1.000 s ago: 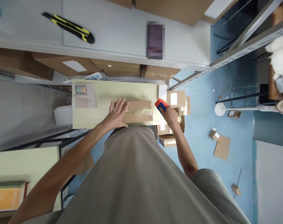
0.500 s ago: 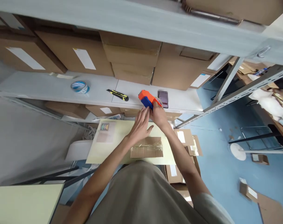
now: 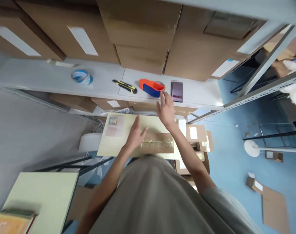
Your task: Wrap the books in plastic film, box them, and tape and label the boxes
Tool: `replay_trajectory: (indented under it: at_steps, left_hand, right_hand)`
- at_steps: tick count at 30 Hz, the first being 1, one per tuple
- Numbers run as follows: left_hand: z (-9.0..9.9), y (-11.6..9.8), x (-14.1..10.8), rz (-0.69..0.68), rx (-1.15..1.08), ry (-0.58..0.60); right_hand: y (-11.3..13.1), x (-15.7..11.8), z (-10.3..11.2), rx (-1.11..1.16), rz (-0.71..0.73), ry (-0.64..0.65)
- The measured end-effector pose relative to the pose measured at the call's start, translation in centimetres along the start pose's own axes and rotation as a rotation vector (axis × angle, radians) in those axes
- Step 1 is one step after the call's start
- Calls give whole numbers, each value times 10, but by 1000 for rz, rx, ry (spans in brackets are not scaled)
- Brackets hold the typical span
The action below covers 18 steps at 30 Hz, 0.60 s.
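On the middle shelf lies what looks like an orange-and-blue tape dispenser (image 3: pixel 150 88). My right hand (image 3: pixel 166 109) is just in front of its right end, fingers stretched forward and holding nothing; whether a fingertip touches it I cannot tell. My left hand (image 3: pixel 135 136) hovers over the cream table (image 3: pixel 128 122), empty, with thumb and fingers apart. Close to its right is a flat cardboard box (image 3: pixel 157 143) with shiny clear tape across it, against the table's near edge. A yellow-and-black utility knife (image 3: pixel 124 86) rests left of the dispenser, and a phone (image 3: pixel 177 91) lies to its right.
A blue-and-white tape roll (image 3: pixel 82 77) sits on the shelf at left. Large cartons (image 3: pixel 140 58) line the shelf's back. A metal upright (image 3: pixel 267 60) stands at right. More boxes (image 3: pixel 196 132) are stacked right of the table, and a second table (image 3: pixel 45 191) is at lower left.
The tape dispenser has been let go and now lies on the shelf. My left hand has drawn back towards me over the table; my right hand has opened and pulled back slightly. The view has shifted.
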<state>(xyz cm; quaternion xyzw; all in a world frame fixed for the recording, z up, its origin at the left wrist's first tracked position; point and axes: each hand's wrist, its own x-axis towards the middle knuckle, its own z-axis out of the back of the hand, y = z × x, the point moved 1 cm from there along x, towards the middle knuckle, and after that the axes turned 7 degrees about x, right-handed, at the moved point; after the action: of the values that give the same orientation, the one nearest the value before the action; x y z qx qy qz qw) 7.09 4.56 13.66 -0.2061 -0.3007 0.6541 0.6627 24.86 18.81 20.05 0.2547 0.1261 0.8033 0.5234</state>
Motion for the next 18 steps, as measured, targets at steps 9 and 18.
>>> replay_trajectory:
  at_steps: [9, 18]
  left_hand:
    - [-31, 45, -102, 511, -130, 78]
    - [-70, 31, -88, 542, 121, 211]
  right_hand:
    - [-58, -246, -20, 277, -652, 213]
    - [-59, -240, -44, 158, -750, 222]
